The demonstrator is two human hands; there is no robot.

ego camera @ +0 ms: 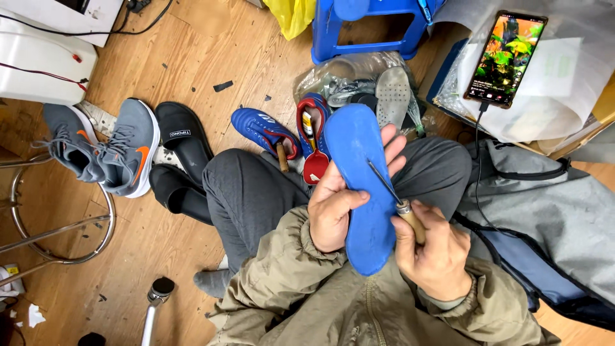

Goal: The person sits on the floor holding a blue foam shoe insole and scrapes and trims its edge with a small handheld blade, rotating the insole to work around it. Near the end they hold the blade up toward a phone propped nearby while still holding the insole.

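Note:
My left hand [339,202] grips a blue shoe insole [362,186] held upright over my lap, thumb across its front and fingers behind its right edge. My right hand [435,247] is closed on an awl [400,198] with a wooden handle. The thin metal tip of the awl rests against the insole's right side. Both arms wear olive jacket sleeves.
On the wooden floor lie a pair of blue shoes [266,131], one with a red lining and a tube inside, grey sneakers [106,144], black slippers [182,138] and a grey insole [392,96]. A lit phone [506,57] rests on plastic at right, above a grey bag [544,211]. A blue stool [371,25] stands behind.

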